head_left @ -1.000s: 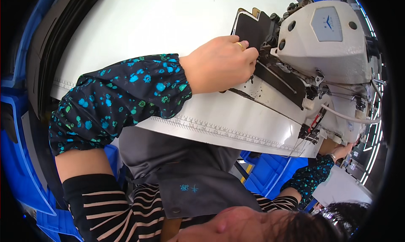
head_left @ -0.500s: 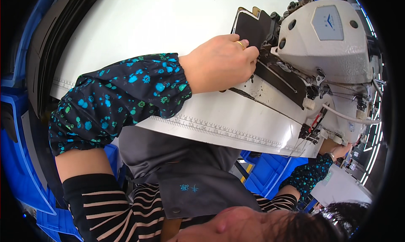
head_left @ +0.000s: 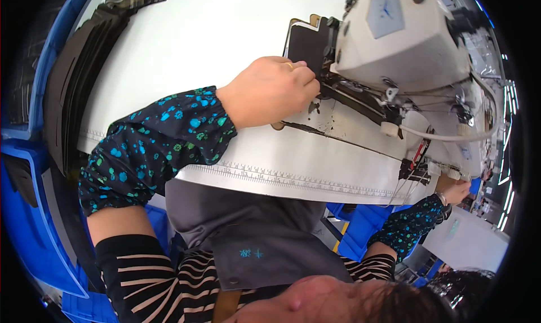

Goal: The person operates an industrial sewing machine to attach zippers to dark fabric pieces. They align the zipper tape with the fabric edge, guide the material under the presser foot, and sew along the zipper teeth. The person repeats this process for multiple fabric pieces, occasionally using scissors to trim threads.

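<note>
Left hand (head_left: 269,92), centre: fingers bunched at edge of dark panel (head_left: 305,43), upper centre; can't tell if pinching. Right hand (head_left: 455,193), right side, near sewing machine (head_left: 408,49), upper right; grip unclear. White table (head_left: 186,52) underneath; dark stack (head_left: 76,78), upper left.
</note>
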Demonstrator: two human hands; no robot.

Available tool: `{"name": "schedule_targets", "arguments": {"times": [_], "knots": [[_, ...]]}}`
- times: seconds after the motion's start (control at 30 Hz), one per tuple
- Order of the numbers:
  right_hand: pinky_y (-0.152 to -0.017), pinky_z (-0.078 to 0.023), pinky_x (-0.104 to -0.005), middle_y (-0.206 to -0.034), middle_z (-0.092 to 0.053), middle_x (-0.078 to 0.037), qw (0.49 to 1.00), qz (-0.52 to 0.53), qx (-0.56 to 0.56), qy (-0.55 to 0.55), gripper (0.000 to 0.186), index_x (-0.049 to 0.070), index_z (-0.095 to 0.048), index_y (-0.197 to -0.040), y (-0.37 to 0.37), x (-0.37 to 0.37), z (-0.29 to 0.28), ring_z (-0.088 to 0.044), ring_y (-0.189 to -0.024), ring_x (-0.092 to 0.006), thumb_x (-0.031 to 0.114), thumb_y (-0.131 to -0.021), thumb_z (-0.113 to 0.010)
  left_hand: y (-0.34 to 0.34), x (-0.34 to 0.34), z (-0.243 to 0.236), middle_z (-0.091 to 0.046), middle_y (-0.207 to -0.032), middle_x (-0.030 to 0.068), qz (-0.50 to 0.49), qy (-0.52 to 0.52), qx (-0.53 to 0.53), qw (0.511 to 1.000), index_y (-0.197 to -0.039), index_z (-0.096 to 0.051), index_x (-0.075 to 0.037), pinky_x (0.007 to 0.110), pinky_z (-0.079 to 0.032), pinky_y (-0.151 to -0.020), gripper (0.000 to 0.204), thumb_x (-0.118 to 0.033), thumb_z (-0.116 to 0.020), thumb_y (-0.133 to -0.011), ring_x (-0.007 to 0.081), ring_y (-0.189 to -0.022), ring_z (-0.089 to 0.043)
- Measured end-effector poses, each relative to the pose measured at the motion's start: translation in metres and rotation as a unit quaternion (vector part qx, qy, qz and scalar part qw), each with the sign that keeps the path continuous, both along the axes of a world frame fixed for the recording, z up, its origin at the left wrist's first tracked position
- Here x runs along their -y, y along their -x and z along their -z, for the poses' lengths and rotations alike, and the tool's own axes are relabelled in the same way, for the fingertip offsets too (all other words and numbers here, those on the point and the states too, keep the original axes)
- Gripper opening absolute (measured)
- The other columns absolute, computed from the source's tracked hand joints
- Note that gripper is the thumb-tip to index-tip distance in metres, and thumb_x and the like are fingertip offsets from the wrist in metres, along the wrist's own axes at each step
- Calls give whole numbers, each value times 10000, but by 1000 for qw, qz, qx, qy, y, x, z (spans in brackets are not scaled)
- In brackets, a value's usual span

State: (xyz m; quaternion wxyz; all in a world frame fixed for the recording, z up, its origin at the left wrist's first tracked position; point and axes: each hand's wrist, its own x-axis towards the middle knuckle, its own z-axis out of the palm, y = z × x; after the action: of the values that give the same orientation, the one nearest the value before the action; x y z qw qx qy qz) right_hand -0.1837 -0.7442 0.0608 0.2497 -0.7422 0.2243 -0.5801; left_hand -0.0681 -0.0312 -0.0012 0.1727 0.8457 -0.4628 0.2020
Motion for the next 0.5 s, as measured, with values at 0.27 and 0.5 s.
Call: {"name": "schedule_targets", "arguments": {"times": [0.27, 0.5], "knots": [[-910, -554, -440, -1126, -758, -131, 824, -348, -200, 400, 168, 38, -746, -1070, -24, -358, -11, -704, -994, -347, 63, -916, -683, -3, 7, -12, -762, -993, 40, -66, 40, -61, 995, -989, -754, -82, 352, -583, -646, 111, -171, -748, -923, 248, -708, -723], [-928, -554, -410, -938, -688, -89, 740, -517, -307, 301, 111, 53, -730, -904, -79, -452, 40, -671, -1024, -307, 101, -803, -726, 2, 3, -16, -742, -1076, 51, -20, 9, -10, 1000, -1033, -760, -90, 345, -607, -758, 167, -205, -740, -914, 233, -870, -750]]}}
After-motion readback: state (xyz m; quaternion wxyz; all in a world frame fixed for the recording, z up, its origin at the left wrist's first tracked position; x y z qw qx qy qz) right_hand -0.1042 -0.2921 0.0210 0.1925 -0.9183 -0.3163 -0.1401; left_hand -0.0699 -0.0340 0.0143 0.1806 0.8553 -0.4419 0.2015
